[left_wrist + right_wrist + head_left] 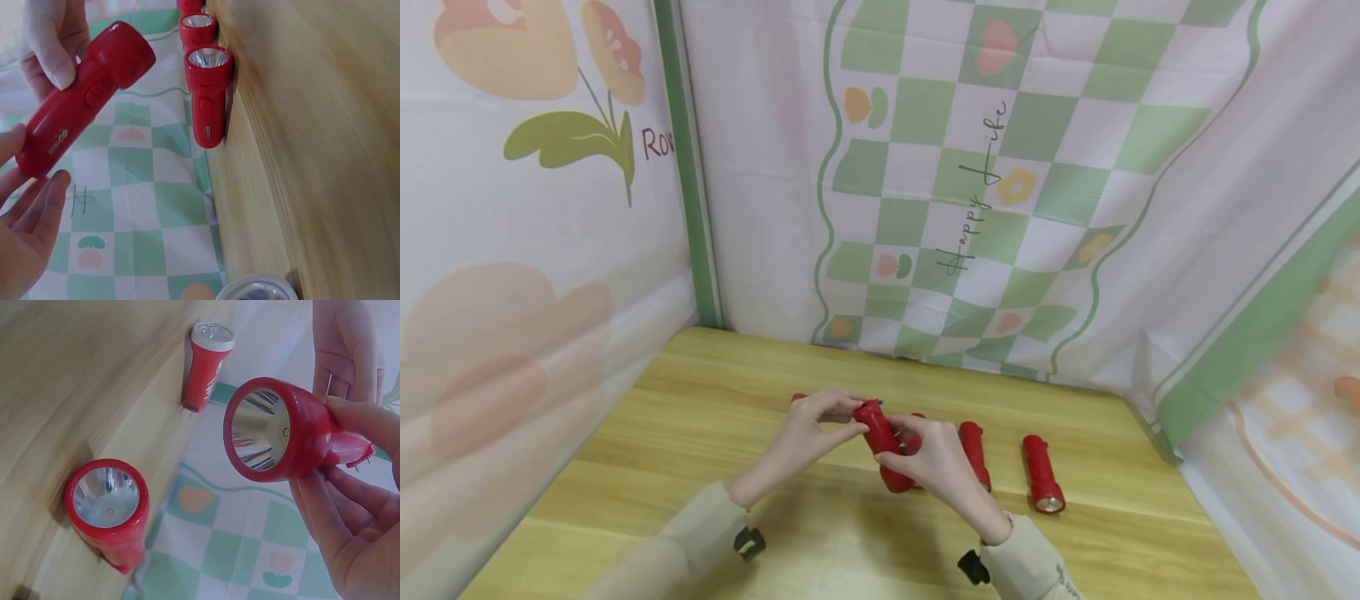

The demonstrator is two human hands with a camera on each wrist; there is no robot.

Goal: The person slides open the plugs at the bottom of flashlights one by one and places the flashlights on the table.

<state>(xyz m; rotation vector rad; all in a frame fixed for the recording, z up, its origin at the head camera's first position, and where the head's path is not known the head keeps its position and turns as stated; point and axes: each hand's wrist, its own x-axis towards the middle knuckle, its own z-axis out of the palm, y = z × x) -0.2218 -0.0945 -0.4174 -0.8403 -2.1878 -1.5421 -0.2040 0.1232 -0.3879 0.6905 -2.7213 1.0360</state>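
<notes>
Above the wooden table, both hands hold one red flashlight (pixel 877 429), tilted with its head end lower. The left hand (pixel 812 429) pinches the tail end between thumb and fingers. Near the head end, the right hand (pixel 931 454) grips the body, its thumb along the side. In the left wrist view, a switch button (pixel 97 94) shows on the barrel. The right wrist view shows the lens and silver reflector (pixel 261 430), plus two thin metal prongs (pixel 364 464) at the tail.
Right of the hands, two red flashlights (pixel 973 450) (pixel 1042 473) lie on the table (pixel 1120 467); another is partly hidden behind the right hand. A red flashlight with a white-rimmed head (pixel 209 365) lies on the left side. A checkered curtain (pixel 955 208) hangs behind the table.
</notes>
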